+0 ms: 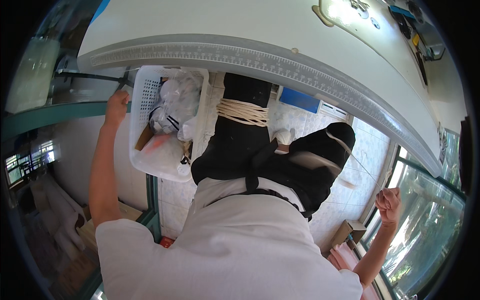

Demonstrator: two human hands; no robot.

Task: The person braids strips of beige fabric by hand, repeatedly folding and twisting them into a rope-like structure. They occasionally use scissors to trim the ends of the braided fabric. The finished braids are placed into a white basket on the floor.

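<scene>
My right hand is raised at the right, its fingers closed on a thin pale cord. The cord runs taut from it toward my bent right knee, where a wider pale stretch is smeared by motion. Cream cord loops are wound several times around my left leg in black trousers. A small whitish bundle sits between my legs. At the left, my left hand is closed beside the white basket's outer side; a small pale bit shows at its fingers, but what it grips cannot be made out.
A white plastic basket with clear bags stands left of my legs. In front runs a white table with a grey ruler edge. A blue box lies beneath it. A glass pane is at the right, near a cardboard box.
</scene>
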